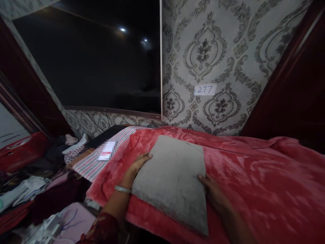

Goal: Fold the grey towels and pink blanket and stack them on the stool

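Observation:
A flat, grey, roughly rectangular piece (175, 173) with a fuzzy near edge, like a mat or folded cloth, is tilted over the red plush blanket (266, 176). My left hand (138, 165) grips its left edge, with a pale bangle on the wrist. At the right edge, my right hand (213, 189) has its thumb on top, and its other fingers are mostly hidden beneath. Whether the piece touches the blanket at its near end I cannot tell.
Left of the blanket, a blurred-out phone-like object (107, 150) lies on striped cloth (87, 166). Piled clothes (58, 196) and a red bag (21, 150) fill the left side. Behind stand a large dark television (101, 64) and a patterned wall with a "277" label (205, 89).

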`<state>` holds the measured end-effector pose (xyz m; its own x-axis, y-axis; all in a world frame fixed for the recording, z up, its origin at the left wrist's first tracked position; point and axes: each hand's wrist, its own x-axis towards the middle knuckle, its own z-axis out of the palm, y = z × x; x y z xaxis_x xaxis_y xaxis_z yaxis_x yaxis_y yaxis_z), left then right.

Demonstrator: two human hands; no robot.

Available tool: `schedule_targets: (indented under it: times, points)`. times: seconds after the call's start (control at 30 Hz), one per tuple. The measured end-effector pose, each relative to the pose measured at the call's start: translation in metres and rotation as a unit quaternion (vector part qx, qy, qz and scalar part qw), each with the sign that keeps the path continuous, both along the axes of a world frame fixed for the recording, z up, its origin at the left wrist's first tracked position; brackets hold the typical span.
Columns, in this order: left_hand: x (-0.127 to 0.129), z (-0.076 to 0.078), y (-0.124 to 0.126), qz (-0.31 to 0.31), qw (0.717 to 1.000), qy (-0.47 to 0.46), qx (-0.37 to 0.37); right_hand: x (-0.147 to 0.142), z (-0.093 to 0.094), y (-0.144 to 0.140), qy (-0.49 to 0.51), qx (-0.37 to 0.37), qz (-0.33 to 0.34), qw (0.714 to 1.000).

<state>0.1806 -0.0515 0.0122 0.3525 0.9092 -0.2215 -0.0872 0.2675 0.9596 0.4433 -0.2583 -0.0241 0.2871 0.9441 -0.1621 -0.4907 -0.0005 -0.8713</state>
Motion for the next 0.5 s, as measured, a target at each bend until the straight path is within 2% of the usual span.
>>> schedule_targets:
  times: [0.3, 0.5]
  points:
    - [-0.0004, -0.0062, 0.0047, -0.058, 0.998, 0.017, 0.008, -0.0002, 0.001, -0.0009, 0.009, 0.002, 0.002, 1.0]
    - [0.0006, 0.0004, 0.0006, -0.043, 0.997, 0.058, 0.01, 0.0008, -0.0028, 0.0002, -0.005, 0.014, 0.0, 1.0]
